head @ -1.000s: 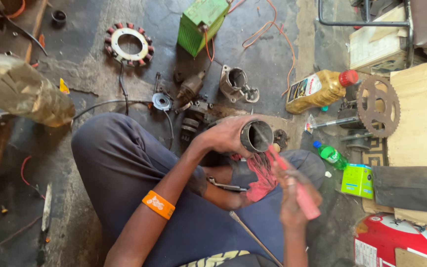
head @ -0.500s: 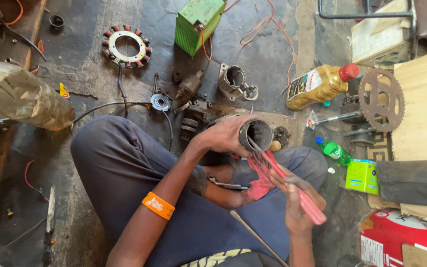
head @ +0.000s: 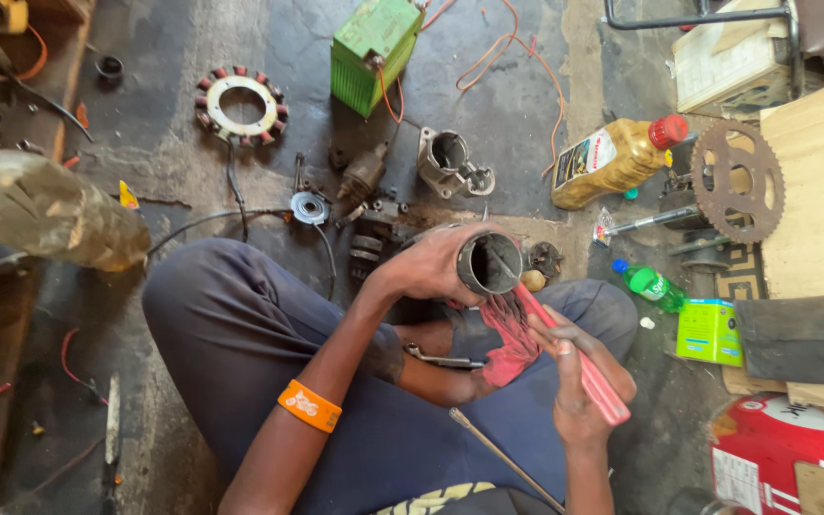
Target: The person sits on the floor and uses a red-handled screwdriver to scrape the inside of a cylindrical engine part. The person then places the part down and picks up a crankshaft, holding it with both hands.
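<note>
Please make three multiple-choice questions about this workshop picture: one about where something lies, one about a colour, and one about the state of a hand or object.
1. Where does the green battery lie?
A. On the floor at the top, beyond the metal parts
B. On the person's lap
C. Under the sprocket

2. What colour is the cap of the oil bottle?
A. Blue
B. Red
C. White

3. What is the left hand doing?
A. Resting open on the floor
B. Gripping the metal cylinder
C. Holding the green bottle

Answers:
1 A: the battery sits on the dark floor near the top edge.
2 B: the cap on the yellow bottle is red.
3 B: the left fingers wrap around the cylinder, while the right hand holds a red-handled tool pointed into its open end.
</note>
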